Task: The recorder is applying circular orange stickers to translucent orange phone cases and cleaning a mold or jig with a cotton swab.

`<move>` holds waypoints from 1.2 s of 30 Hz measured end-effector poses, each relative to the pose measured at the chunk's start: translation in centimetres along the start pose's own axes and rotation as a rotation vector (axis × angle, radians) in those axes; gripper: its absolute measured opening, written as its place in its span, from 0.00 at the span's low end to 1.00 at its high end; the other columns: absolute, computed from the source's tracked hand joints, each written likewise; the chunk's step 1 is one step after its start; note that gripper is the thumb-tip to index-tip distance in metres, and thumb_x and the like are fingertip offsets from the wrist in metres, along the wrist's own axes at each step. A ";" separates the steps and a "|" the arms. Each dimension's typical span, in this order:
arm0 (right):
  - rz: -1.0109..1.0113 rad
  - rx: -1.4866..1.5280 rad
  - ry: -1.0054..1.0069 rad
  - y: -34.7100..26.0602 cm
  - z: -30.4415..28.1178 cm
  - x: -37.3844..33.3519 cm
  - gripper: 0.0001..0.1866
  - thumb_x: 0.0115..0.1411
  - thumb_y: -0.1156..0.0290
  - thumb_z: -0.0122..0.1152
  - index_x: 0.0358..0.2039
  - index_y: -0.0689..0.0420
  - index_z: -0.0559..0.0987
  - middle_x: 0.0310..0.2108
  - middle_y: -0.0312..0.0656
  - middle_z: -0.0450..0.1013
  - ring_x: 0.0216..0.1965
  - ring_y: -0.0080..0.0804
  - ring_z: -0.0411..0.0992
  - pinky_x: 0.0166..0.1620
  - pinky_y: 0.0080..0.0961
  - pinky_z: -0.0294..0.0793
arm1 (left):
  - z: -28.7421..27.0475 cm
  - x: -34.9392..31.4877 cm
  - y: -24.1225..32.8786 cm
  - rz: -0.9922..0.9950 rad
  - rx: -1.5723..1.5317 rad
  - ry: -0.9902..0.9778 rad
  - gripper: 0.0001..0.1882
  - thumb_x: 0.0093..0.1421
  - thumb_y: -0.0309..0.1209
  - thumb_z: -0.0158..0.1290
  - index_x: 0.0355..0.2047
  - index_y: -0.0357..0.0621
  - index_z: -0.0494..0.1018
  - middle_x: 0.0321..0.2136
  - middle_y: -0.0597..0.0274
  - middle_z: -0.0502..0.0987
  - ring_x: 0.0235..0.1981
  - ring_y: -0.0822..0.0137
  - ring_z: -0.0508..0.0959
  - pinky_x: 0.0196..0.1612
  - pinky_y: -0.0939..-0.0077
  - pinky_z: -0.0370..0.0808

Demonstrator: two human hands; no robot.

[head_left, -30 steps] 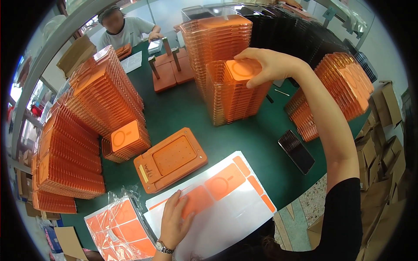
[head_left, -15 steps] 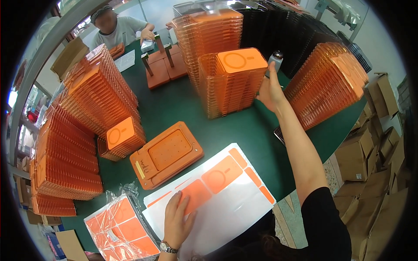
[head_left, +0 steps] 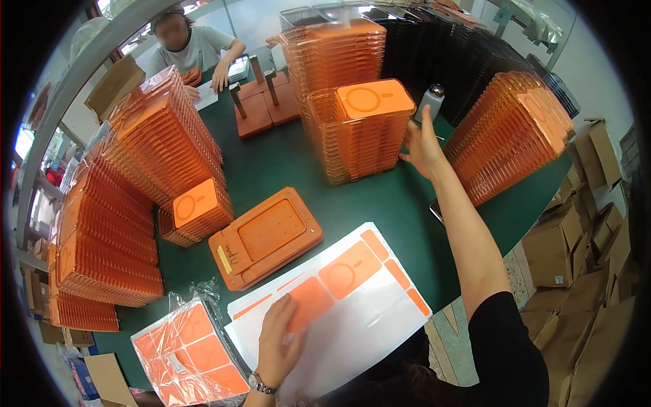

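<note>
My left hand [head_left: 279, 342], with a watch at its wrist, lies on a stack of white sheets [head_left: 366, 339] at the near middle. Its fingers are extended and touch an orange sticker [head_left: 313, 302] printed on the top sheet. My right hand [head_left: 426, 150] reaches forward to the right side of a tall stack of clear orange plastic trays [head_left: 339, 152]. Those fingers are apart and hold nothing; whether they touch the trays I cannot tell. An orange panel with a ring outline [head_left: 383, 105] tops that stack. Just beyond my right fingertips stands a small grey bottle [head_left: 430, 102].
An orange fixture plate [head_left: 268, 234] lies left of the sheets, near a plastic-wrapped sheet pack [head_left: 193, 356]. More orange tray stacks stand left [head_left: 112, 258] and right [head_left: 505, 139], black trays [head_left: 468, 61] behind. A co-worker [head_left: 193, 51] sits across the green table [head_left: 285, 156].
The view has shifted slightly, so the table things sit a little further right. My left fingers have drawn in a little. The co-worker's hand has moved down toward the paper.
</note>
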State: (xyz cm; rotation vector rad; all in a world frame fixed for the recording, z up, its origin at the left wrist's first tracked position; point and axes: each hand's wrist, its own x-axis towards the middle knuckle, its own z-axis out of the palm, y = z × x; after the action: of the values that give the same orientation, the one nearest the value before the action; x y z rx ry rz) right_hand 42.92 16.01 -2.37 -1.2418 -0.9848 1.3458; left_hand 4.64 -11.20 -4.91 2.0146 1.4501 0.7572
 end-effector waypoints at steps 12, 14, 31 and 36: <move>-0.154 0.303 0.087 7.7 -0.8 2.4 0.56 0.62 0.21 0.23 0.66 0.63 0.65 0.62 0.45 0.67 0.60 0.34 0.66 0.63 0.26 0.58 | 13.0 26.9 4.7 -0.381 -1.070 0.464 0.46 0.72 0.62 0.29 0.71 0.30 0.46 0.74 0.47 0.46 0.75 0.58 0.45 0.73 0.70 0.42; -0.181 0.269 0.076 8.2 0.0 1.9 0.56 0.63 0.23 0.22 0.68 0.63 0.62 0.66 0.48 0.63 0.66 0.37 0.60 0.69 0.31 0.52 | 14.5 28.9 3.2 -0.354 -1.150 0.502 0.44 0.74 0.59 0.27 0.70 0.27 0.48 0.73 0.43 0.49 0.74 0.56 0.49 0.73 0.70 0.45; -0.501 0.156 0.150 7.2 1.2 1.5 0.47 0.71 0.34 0.25 0.72 0.65 0.52 0.73 0.54 0.49 0.74 0.42 0.46 0.74 0.33 0.40 | 12.6 27.7 5.1 -0.227 -0.883 0.611 0.44 0.72 0.63 0.25 0.72 0.38 0.49 0.72 0.52 0.55 0.72 0.60 0.55 0.73 0.68 0.48; -0.749 0.034 0.163 -1.1 0.4 1.3 0.40 0.74 0.41 0.34 0.68 0.67 0.60 0.69 0.53 0.59 0.71 0.40 0.55 0.72 0.32 0.48 | 6.3 32.0 7.8 0.169 -0.674 0.620 0.42 0.73 0.60 0.23 0.71 0.36 0.52 0.70 0.48 0.57 0.72 0.57 0.55 0.73 0.66 0.47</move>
State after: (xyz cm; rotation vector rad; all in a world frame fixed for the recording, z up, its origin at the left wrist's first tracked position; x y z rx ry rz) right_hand 42.72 17.50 -1.46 -0.8071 -1.1460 0.6604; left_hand 22.65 16.60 0.39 1.4325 1.0863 1.7820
